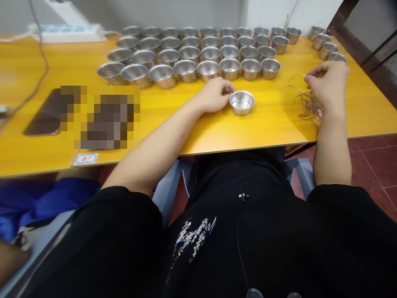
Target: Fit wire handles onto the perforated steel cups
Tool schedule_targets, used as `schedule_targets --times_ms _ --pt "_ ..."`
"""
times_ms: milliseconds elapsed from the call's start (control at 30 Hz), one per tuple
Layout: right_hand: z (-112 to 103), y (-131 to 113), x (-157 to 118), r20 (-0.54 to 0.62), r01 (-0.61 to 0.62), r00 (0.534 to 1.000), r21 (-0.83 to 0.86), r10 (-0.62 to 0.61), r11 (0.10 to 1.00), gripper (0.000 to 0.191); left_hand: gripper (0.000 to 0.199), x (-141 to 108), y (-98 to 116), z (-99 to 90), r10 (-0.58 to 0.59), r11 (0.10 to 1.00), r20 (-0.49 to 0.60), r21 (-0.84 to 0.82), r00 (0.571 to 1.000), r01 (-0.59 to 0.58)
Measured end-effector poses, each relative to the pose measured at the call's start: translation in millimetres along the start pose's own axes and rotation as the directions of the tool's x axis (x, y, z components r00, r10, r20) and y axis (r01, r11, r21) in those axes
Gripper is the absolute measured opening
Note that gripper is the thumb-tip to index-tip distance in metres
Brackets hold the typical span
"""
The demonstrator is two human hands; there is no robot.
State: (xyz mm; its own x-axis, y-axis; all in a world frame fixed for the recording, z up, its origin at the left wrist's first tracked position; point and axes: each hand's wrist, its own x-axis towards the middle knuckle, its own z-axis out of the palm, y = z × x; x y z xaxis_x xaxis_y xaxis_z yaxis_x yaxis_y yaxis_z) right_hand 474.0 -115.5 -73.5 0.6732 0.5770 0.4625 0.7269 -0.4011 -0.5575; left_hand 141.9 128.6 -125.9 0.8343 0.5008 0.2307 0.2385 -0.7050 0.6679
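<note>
Yellow table (pixel 279 122), perforated steel cups (pixel 189 54)

Yellow table (pixel 263 128), power strip (pixel 66 33) at back, cable (pixel 40 62) trailing down view's L side, phone (pixel 43 111) beside blurred patch (pixel 105 116), small label (pixel 85 159) at front edge, blue cloth (pixel 52 198) below L, red tile floor (pixel 372 165) R.
</note>
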Motion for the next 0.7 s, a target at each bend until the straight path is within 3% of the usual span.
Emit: schedule_targets --times_ms 167,700 --pt "1.9 -1.5 -1.1 0.007 -0.06 0.998 0.021 0.06 0.998 0.022 0.017 0.3 0.2 0.6 -0.01 1.0 -0.004 -0.003 1.0 0.01" --pt "-0.3 1.8 -0.9 0.009 -0.08 0.997 -0.022 0.081 0.997 0.014 0.019 2.9 -9.3 1.3 0.059 0.998 -0.013 0.031 0.998 -0.059"
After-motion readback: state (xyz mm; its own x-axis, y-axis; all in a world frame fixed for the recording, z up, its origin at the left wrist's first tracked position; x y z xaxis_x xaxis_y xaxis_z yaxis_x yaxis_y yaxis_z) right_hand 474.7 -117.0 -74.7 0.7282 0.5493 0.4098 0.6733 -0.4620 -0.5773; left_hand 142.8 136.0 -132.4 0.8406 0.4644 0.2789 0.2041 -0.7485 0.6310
